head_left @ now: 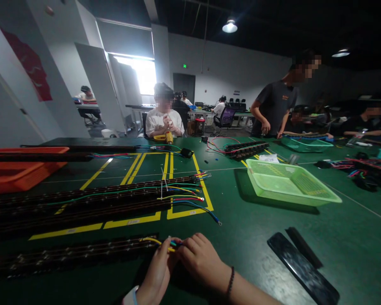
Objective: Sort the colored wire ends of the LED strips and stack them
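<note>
At the front of the green table [241,237], both my hands meet at the end of a long dark strip [73,254] with wires coming out of it. My left hand [158,271] is closed around the wires [152,240], of which yellow and blue-green lengths show. My right hand [201,258], with a dark beaded bracelet at the wrist, pinches at the same wire ends from the right. Its fingertips are curled over, so the ends themselves are hidden. Behind my hands lie several more dark strips [114,199], whose coloured wires end in ring terminals [220,223].
A green basket [292,199] stands right of centre and an orange tray [28,180] at the left. A phone [301,267] and a black bar [304,246] lie front right. Yellow tape [203,182] marks the table. Across it sits a person [165,118]; another person [271,110] stands.
</note>
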Available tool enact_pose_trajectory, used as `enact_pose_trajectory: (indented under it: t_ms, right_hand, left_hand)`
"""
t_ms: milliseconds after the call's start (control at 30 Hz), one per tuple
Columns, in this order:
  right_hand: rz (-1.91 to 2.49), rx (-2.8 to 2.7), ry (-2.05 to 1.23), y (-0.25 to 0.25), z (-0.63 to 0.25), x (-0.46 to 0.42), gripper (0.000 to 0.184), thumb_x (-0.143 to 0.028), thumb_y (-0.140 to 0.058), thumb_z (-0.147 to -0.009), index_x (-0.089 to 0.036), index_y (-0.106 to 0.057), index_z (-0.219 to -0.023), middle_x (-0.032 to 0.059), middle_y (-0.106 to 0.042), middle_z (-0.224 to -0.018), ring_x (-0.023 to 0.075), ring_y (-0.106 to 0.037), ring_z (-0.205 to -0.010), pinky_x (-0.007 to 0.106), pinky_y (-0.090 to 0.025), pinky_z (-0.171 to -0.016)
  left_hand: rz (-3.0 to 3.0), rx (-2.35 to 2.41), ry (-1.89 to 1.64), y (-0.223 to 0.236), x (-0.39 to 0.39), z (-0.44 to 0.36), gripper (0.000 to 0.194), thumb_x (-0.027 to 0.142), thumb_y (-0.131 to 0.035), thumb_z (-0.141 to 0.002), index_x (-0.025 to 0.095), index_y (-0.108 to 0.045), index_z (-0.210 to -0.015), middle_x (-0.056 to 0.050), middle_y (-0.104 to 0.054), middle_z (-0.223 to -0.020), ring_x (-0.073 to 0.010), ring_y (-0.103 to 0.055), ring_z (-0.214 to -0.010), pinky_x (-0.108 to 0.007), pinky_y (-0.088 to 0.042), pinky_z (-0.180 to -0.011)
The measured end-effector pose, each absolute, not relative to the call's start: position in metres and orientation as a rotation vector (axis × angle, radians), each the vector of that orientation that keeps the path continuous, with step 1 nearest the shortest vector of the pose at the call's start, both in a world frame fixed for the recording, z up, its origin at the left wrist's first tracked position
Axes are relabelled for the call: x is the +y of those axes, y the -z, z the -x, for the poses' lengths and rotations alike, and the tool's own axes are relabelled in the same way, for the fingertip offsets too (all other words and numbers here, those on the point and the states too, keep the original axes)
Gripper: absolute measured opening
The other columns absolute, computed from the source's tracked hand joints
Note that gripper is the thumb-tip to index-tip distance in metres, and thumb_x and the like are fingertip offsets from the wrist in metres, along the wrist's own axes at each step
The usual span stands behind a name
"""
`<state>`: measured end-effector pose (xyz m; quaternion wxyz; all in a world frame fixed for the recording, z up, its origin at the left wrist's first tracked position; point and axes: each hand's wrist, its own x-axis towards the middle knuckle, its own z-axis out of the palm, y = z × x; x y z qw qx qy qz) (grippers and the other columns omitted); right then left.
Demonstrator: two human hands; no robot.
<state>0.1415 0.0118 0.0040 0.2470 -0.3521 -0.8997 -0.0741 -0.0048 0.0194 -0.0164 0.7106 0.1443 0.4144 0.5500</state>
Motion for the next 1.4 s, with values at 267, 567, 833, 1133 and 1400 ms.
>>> enact_pose_trajectory:
  t_ms: [267, 567, 833, 1133, 1400]
  right_hand:
    - [1.021, -2.373, 0.134, -0.021, -0.146, 0.020, 0.011, -0.025, -0.050, -0.092, -0.019, -0.059, -0.090, 0.0016, -0.058, -0.077, 0.0157, -0.046, -0.072, 0.030, -0.032, -0.068]
    - [1.093, -2.257, 0.076, -0.030, -0.152, 0.064, 0.016, -0.032, -0.056, -0.091, -0.022, -0.067, -0.086, 0.0012, -0.062, -0.080, 0.0156, -0.050, -0.080, 0.029, -0.033, -0.072]
    - [1.120, -2.279, 0.074, -0.001, -0.152, 0.084, 0.015, -0.030, -0.056, -0.091, -0.026, -0.070, -0.091, 0.0008, -0.064, -0.083, 0.0156, -0.049, -0.082, 0.030, -0.032, -0.075]
    - [1.089, -2.388, -0.277, -0.038, -0.159, 0.075, 0.020, -0.029, -0.059, -0.088, -0.022, -0.066, -0.106, 0.0033, -0.065, -0.097, 0.0142, -0.057, -0.086, 0.025, -0.042, -0.076]
    - [1.191, -2.673, -0.220, -0.087, -0.163, 0.045, 0.017, -0.035, -0.061, -0.086, -0.021, -0.069, -0.079, 0.0012, -0.068, -0.074, 0.0144, -0.061, -0.067, 0.024, -0.043, -0.060]
  left_hand:
    - [-0.291, 0.840, -1.176, 0.002, 0.016, 0.003, 0.023, 0.033, -0.072, -0.071, 0.012, -0.066, -0.075, -0.007, -0.070, -0.075, -0.0215, -0.065, -0.081, -0.032, -0.052, -0.074]
    - [-0.410, 0.869, -1.196, -0.012, 0.010, 0.000, 0.018, 0.030, -0.070, -0.076, 0.014, -0.064, -0.083, -0.009, -0.071, -0.086, -0.0203, -0.066, -0.087, -0.032, -0.051, -0.081]
    - [-0.411, 0.806, -1.146, -0.006, 0.011, 0.002, 0.017, 0.025, -0.059, -0.085, 0.010, -0.066, -0.079, -0.013, -0.072, -0.088, -0.0231, -0.066, -0.095, -0.036, -0.049, -0.090]
    - [-0.345, 0.820, -1.142, -0.015, 0.011, 0.002, 0.006, 0.013, -0.061, -0.081, 0.011, -0.065, -0.077, -0.012, -0.072, -0.088, -0.0232, -0.066, -0.096, -0.039, -0.046, -0.096]
    - [-0.365, 0.809, -1.160, -0.013, 0.010, 0.003, 0.009, 0.020, -0.066, -0.078, 0.013, -0.067, -0.083, -0.010, -0.072, -0.092, -0.0220, -0.066, -0.091, -0.035, -0.049, -0.088]
